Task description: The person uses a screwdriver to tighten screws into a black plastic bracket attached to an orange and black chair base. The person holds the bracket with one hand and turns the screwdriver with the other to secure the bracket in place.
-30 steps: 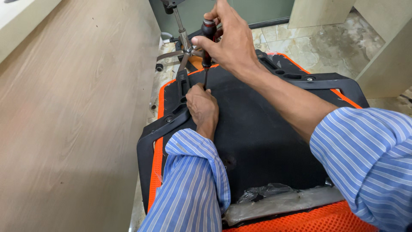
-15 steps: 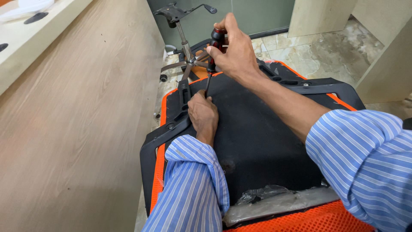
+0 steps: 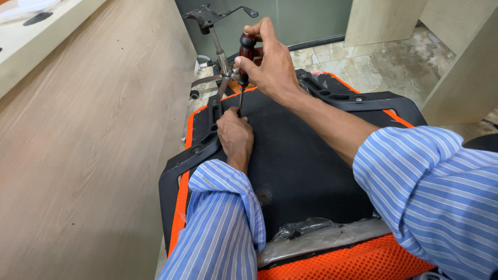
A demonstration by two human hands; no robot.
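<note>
An upturned office chair seat [image 3: 306, 171] lies in front of me, black underneath with orange mesh edges and black plastic armrest brackets [image 3: 192, 155]. My right hand [image 3: 270, 65] grips a screwdriver [image 3: 244, 57] with a dark red and black handle, held upright, its shaft pointing down at the seat's left side. My left hand [image 3: 236, 137] rests on the black surface, fingers pinched around the screwdriver tip. Both arms wear blue striped sleeves.
A wooden panel wall [image 3: 88, 155] runs along the left. Beyond the seat stands a chair base with gas cylinder and mechanism plate [image 3: 218, 31] on a marble floor [image 3: 384, 62]. Crumpled plastic wrap [image 3: 321, 236] lies on the seat's near edge.
The view has shifted slightly and my right hand with the screwdriver sits a little lower in view. My left hand stays at the tip.
</note>
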